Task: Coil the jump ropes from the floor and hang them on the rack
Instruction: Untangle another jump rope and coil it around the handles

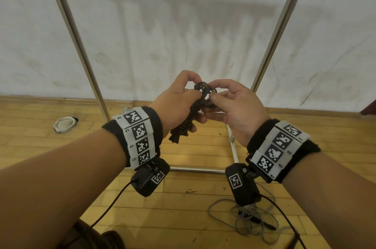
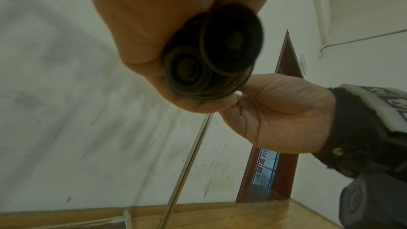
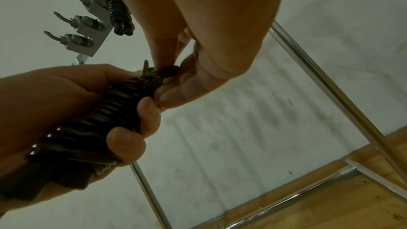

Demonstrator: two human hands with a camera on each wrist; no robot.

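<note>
A dark jump rope (image 1: pixel 190 115), wound tightly round its own two handles, is held at chest height in front of the rack (image 1: pixel 71 31). My left hand (image 1: pixel 179 102) grips the wound bundle (image 3: pixel 99 121) around its middle. My right hand (image 1: pixel 219 102) pinches the small loop at the bundle's top end (image 3: pixel 167 70). In the left wrist view the two round handle ends (image 2: pixel 211 58) face the camera under my left hand (image 2: pixel 176 93), with the right hand (image 2: pixel 275 114) just beyond. Another dark coiled rope (image 3: pixel 118 15) hangs on the rack's top bar beside grey hooks (image 3: pixel 81 23).
A white coiled rope (image 1: pixel 64 124) lies on the wooden floor left of the rack's left pole. A loose grey rope (image 1: pixel 250 220) lies tangled on the floor at lower right. The rack's base bar (image 1: pixel 195 168) crosses below my wrists. A white sheet hangs behind the rack.
</note>
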